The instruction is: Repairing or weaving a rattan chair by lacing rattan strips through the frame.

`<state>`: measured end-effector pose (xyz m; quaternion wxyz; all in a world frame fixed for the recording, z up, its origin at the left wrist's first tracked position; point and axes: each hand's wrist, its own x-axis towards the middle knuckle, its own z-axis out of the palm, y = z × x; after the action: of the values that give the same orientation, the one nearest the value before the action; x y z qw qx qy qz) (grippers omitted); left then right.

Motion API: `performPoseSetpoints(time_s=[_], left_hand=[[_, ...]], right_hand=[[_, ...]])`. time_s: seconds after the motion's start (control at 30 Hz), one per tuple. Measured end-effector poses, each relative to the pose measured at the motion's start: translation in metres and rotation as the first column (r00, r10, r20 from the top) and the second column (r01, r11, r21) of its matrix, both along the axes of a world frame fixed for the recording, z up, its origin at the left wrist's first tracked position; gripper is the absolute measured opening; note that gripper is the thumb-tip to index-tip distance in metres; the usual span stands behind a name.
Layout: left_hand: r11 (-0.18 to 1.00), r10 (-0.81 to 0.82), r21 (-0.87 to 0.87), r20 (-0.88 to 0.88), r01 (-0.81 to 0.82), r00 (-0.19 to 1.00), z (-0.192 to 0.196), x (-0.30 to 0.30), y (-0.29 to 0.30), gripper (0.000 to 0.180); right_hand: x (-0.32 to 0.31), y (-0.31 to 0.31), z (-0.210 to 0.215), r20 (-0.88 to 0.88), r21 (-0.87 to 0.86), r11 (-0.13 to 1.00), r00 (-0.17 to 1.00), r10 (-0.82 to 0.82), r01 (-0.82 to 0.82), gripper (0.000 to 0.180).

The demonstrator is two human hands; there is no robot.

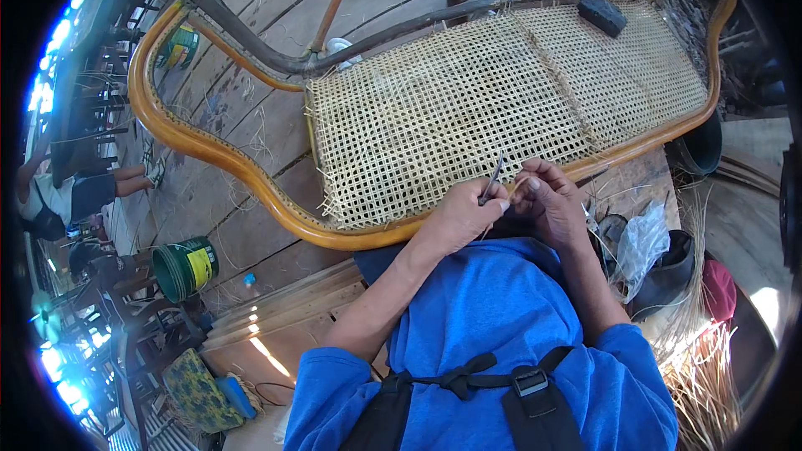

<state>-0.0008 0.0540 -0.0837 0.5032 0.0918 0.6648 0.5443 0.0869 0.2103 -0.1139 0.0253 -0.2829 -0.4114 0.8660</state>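
Note:
Both of my hands meet just over the near edge of a woven cane panel (434,108) set in a curved, varnished rattan frame (242,169). My left hand (466,215) is closed on a thin dark pointed tool (496,172), whose tip points up and away from me. Close beside it, my right hand (553,205) has its thumb and fingers pinched together. What lies in that pinch is too small to make out. Loose strand ends stick out along the panel's left edge.
A dark block (602,16) rests on the panel's far right. At left stands a green bucket (185,267) with a yellow label. To my right are a clear plastic bag (642,242) and a heap of cane strands (697,376). A person (79,196) is at far left.

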Motion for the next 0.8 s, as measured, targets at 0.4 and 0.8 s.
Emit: performPoseSetpoints(time_s=[0.4, 0.8], left_hand=[[0.963, -0.231, -0.153, -0.040, 0.223, 0.972, -0.017, 0.005, 0.006, 0.012], [0.994, 0.109, -0.022, 0.008, -0.109, 0.994, -0.029, 0.011, 0.035, 0.010]], right_hand=[[0.009, -0.014, -0.019, -0.082, 0.938, 0.347, 0.962, 0.259, -0.014, 0.015], [0.201, 0.064, -0.039, 0.575, 0.694, 0.666, 0.767, -0.285, -0.273, 0.016]])
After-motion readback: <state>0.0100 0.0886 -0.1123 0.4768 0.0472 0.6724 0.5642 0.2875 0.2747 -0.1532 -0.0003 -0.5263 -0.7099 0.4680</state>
